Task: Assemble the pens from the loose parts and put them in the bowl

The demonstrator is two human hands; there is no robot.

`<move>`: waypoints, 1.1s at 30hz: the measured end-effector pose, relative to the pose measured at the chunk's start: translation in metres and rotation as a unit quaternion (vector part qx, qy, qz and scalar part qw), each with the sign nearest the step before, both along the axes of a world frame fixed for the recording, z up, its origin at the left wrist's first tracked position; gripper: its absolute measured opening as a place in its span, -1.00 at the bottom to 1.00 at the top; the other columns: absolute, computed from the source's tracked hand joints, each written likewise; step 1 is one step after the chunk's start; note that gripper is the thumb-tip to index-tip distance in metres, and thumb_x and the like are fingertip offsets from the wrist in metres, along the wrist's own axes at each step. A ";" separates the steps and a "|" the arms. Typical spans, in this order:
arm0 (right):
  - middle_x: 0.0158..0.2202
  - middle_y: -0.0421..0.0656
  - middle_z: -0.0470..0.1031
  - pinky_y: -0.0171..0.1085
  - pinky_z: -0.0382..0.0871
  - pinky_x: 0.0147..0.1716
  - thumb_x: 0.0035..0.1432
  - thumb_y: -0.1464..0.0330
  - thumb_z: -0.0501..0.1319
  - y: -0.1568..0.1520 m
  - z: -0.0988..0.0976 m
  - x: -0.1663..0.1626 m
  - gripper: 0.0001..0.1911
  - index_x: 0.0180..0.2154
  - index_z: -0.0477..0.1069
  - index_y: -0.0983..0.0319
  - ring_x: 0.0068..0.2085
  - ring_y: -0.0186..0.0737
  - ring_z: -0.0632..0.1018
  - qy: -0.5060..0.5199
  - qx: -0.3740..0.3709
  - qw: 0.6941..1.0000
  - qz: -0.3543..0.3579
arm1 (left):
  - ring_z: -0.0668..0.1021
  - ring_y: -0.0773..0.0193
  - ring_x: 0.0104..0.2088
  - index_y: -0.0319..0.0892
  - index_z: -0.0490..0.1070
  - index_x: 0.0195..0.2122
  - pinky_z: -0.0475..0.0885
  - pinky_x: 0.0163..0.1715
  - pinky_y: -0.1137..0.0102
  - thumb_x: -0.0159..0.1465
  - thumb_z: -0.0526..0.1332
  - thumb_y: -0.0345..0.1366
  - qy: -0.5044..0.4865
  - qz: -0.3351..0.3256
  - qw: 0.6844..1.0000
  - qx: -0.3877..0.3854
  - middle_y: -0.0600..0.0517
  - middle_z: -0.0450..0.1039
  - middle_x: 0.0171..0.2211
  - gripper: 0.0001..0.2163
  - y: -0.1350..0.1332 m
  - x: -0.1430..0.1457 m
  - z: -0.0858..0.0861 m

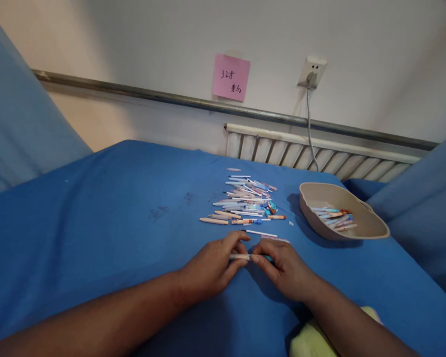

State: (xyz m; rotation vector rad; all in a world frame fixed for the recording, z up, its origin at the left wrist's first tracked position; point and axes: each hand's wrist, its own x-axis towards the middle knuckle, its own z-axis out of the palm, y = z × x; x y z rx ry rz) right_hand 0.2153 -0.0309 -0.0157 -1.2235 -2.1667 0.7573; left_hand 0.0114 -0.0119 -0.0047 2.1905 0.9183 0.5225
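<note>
My left hand (217,265) pinches the pale beige barrel of a pen (239,256) between thumb and fingers. At the pen's other end my right hand (282,265) is closed, with a bit of teal showing behind its thumb. Both hands meet near the middle of the pen, just above the blue cloth; whether the two parts are joined is too small to tell. Just beyond the hands lies a thin white refill (260,233) with a dark tip. Further off is a pile of pen parts (245,198): beige and pale barrels, white refills, and teal and brown pieces.
A beige basin (371,225) with several pens (334,215) stands at the right on the blue cloth (115,208). A yellow-green soft item (312,342) lies under my right forearm. Behind are a radiator (282,151), a metal rail (163,95) and a plugged-in cable (309,119).
</note>
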 end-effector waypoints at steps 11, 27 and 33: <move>-0.45 -0.24 0.43 -0.35 0.21 -0.39 0.20 0.31 0.15 0.002 -0.004 0.002 -0.87 -0.38 0.34 0.22 -0.41 -0.33 0.41 0.029 0.003 0.999 -0.025 | 0.55 0.19 -0.18 -0.08 0.13 0.08 0.40 -0.16 0.33 0.32 0.07 -0.27 -0.011 0.014 1.000 0.009 -0.01 0.50 -0.19 -0.69 0.003 -0.001 -0.003; -0.41 -0.24 0.44 -0.35 0.24 -0.35 0.18 0.38 0.15 0.001 -0.002 -0.002 -0.95 -0.34 0.35 0.21 -0.38 -0.33 0.41 0.063 -0.009 0.998 -0.027 | 0.54 0.20 -0.15 -0.10 0.16 0.08 0.39 -0.13 0.34 0.31 0.09 -0.29 -0.015 0.012 1.000 0.023 -0.03 0.50 -0.14 -0.68 0.004 -0.002 -0.003; -0.47 -0.24 0.44 -0.35 0.25 -0.37 0.22 0.34 0.11 0.002 0.000 -0.001 -0.85 -0.40 0.34 0.22 -0.41 -0.33 0.41 0.047 -0.030 0.998 -0.020 | 0.53 0.18 -0.16 -0.09 0.23 0.06 0.37 -0.12 0.33 0.28 0.13 -0.28 -0.012 0.010 0.998 0.061 -0.02 0.50 -0.15 -0.68 -0.002 -0.001 0.001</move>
